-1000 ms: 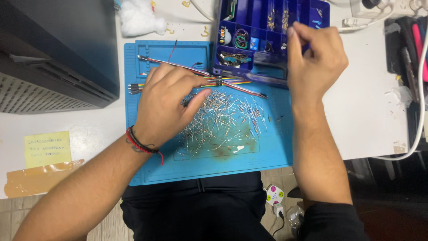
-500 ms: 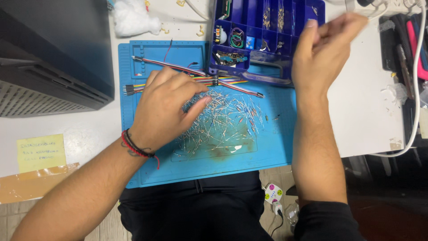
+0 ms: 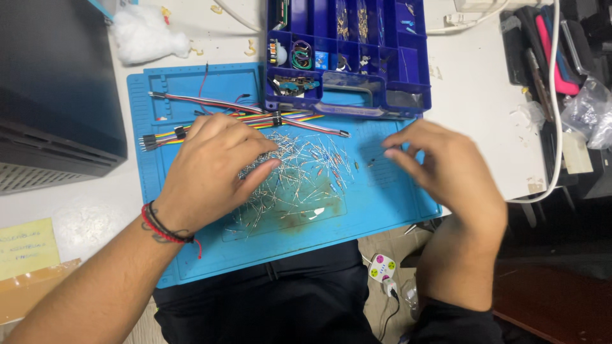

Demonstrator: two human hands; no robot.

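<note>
Mostly loose hands: left hand (image 3: 213, 167) on resistor pile (image 3: 299, 175), right hand (image 3: 446, 169) empty; organizer box (image 3: 347, 54) behind.

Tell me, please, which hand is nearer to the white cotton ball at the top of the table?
Left. The left hand rests on the blue mat below the white cotton ball; the right hand lies farther off, across the mat.
</note>
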